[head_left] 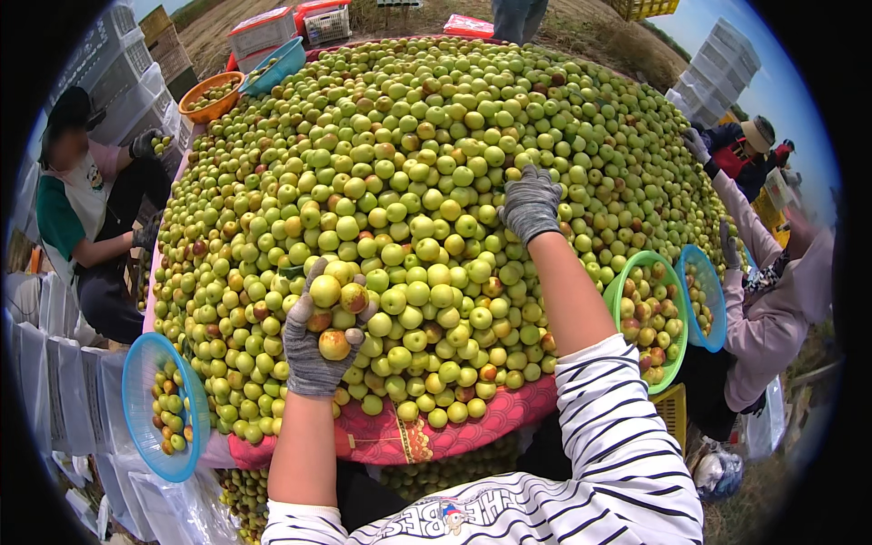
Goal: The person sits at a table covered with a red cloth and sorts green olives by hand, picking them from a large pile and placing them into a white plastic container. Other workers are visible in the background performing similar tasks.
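Observation:
A broad heap of green and yellow jujubes, some with reddish-brown patches, covers the table in front of me. My left hand, in a grey knit glove, is turned palm up at the near side of the heap. Its fingers curl around several jujubes, the larger ones blotched brown. Farther out and to the right, my right hand reaches palm down onto the heap in a matching glove. Its fingertips bend around a jujube, partly hidden by the fingers.
Blue and green baskets holding jujubes flank me; another blue basket adjoins the green one. Orange and blue baskets stand far left. People work at left and right. Stacked crates rise behind.

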Tool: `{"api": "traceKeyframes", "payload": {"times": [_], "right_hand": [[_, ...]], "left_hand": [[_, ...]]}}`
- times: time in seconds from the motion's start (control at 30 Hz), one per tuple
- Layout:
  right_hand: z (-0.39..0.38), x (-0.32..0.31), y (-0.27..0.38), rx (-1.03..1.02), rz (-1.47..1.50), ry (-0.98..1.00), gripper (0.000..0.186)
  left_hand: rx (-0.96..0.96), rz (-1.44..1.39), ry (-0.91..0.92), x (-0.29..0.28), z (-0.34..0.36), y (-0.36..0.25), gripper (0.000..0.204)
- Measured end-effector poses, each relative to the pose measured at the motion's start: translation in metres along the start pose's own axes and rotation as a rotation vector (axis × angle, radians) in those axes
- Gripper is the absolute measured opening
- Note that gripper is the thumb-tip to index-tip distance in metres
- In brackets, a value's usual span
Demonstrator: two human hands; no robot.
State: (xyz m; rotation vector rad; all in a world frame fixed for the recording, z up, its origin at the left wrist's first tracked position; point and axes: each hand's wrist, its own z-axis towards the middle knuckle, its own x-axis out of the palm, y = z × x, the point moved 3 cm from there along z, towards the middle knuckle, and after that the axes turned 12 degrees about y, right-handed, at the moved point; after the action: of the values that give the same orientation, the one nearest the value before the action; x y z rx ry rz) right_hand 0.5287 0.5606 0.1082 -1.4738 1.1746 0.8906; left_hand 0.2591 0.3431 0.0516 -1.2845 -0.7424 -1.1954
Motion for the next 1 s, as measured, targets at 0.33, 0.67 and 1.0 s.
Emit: {"api": "traceKeyframes", "payload": {"times": [0.33,0.67,1.0], "right_hand": [[0.005,0.046,-0.06,-0.249,2.22,0.011,0.02],[0.078,-0.047,0.035,-0.426,0.267,-0.161,0.044],[-0.058,-0.101,0.1,-1.061,0.769,0.186,0.043]], "left_hand": [[0.007,0.008,-0.015,0.001,0.001,0.001,0.055],[0.002,0.005,-0.017,-0.002,0.005,0.003,0.056],[0.019,0.074,0.016,-0.007,0.004,0.004,0.058]]}}
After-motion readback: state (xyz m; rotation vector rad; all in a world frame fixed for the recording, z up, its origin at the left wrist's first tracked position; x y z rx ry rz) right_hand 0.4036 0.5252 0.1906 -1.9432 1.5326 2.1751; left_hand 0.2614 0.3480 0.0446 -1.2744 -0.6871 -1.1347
